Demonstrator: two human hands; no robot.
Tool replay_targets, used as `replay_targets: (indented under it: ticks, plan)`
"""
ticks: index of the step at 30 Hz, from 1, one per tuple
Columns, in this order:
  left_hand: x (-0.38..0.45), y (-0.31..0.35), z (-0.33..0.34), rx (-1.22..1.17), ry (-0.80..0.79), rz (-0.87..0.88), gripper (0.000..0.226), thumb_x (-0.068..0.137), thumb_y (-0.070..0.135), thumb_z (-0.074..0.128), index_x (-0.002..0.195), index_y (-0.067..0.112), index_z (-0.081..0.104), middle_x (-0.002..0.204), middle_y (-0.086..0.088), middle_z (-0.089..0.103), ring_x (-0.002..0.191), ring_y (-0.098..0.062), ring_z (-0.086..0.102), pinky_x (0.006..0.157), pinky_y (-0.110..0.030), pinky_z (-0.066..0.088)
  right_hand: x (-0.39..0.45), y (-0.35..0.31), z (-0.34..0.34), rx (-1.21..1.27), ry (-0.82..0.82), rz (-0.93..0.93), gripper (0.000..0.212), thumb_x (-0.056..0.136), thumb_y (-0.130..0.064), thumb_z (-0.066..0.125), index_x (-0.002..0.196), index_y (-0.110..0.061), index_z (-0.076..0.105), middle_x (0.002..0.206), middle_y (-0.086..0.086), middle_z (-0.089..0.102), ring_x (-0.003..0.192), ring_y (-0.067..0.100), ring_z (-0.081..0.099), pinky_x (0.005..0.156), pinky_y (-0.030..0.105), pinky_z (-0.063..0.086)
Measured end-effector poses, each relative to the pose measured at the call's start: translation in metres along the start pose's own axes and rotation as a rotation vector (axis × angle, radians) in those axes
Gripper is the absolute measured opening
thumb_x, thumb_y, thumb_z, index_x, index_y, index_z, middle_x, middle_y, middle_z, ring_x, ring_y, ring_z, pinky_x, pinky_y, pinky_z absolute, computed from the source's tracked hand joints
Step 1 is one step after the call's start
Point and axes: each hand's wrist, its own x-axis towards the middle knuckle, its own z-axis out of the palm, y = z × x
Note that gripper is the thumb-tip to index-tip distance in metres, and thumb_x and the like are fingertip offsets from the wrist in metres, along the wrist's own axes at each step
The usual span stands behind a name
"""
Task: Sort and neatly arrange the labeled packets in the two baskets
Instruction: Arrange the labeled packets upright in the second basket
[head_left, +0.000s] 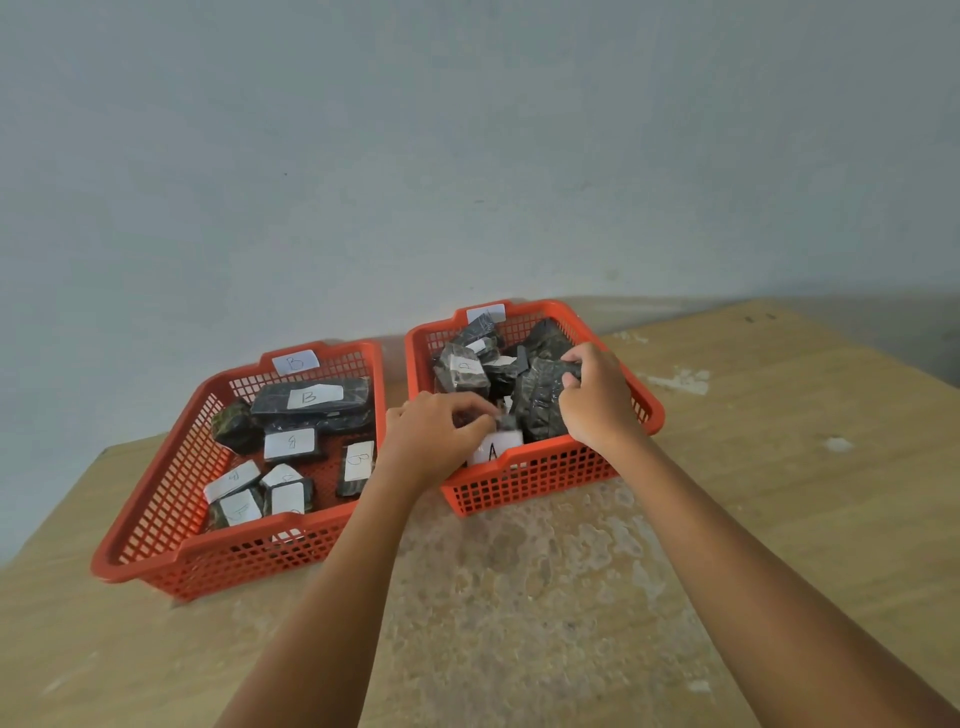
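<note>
Fingers (571, 364) curl round dark packet (543, 400) in right basket (535, 467).

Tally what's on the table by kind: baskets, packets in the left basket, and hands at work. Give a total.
Red baskets: 2, the left basket and the right basket
Packets visible in the left basket: 8, among them the long B packet
Hands, both in the right basket: 2, the left hand and the right hand
Total: 12
The heaped packets in the right basket overlap too much to count.
</note>
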Motion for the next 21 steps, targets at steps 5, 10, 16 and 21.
replay_targets:
  ticks: [5, 10, 16, 21]
  plan:
    - [0.000, 0.000, 0.000, -0.077, 0.073, -0.038, 0.028, 0.099, 0.045, 0.045, 0.122, 0.049, 0.059, 0.094, 0.028, 0.068, 0.073, 0.005, 0.062, 0.084, -0.047, 0.057, 0.006, 0.000, -0.007, 0.114, 0.163, 0.138, 0.030, 0.105, -0.012, 0.048, 0.134, -0.008, 0.052, 0.137, 0.011, 0.048, 0.094, 0.017, 0.051, 0.080, 0.027, 0.039]
    - [0.000, 0.001, 0.000, -0.132, 0.141, -0.039, 0.032, 0.104, 0.025, 0.049, 0.133, 0.037, 0.057, 0.095, 0.020, 0.071, 0.058, 0.001, 0.061, 0.057, -0.030, 0.054, 0.012, 0.001, -0.010, 0.284, 0.220, 0.325, 0.029, 0.104, -0.030, 0.048, 0.126, -0.012, 0.055, 0.120, 0.009, 0.061, 0.096, 0.025, 0.063, 0.080, 0.036, 0.048]
    - [0.000, -0.001, 0.002, -0.116, 0.179, 0.032, 0.035, 0.099, 0.030, 0.061, 0.130, 0.046, 0.057, 0.087, 0.025, 0.068, 0.077, 0.002, 0.065, 0.069, -0.034, 0.062, 0.012, 0.001, -0.014, 0.575, 0.248, 0.424, 0.033, 0.102, -0.034, 0.055, 0.120, -0.006, 0.054, 0.097, 0.004, 0.056, 0.080, 0.017, 0.063, 0.080, 0.041, 0.061]
    - [0.002, 0.000, -0.001, 0.119, 0.154, 0.072, 0.030, 0.094, 0.040, 0.061, 0.123, 0.047, 0.064, 0.103, 0.022, 0.068, 0.104, -0.012, 0.060, 0.083, -0.039, 0.055, 0.008, -0.001, -0.010, 0.224, 0.270, 0.251, 0.021, 0.100, -0.026, 0.060, 0.111, -0.011, 0.051, 0.123, 0.011, 0.054, 0.095, 0.022, 0.055, 0.077, 0.031, 0.041]
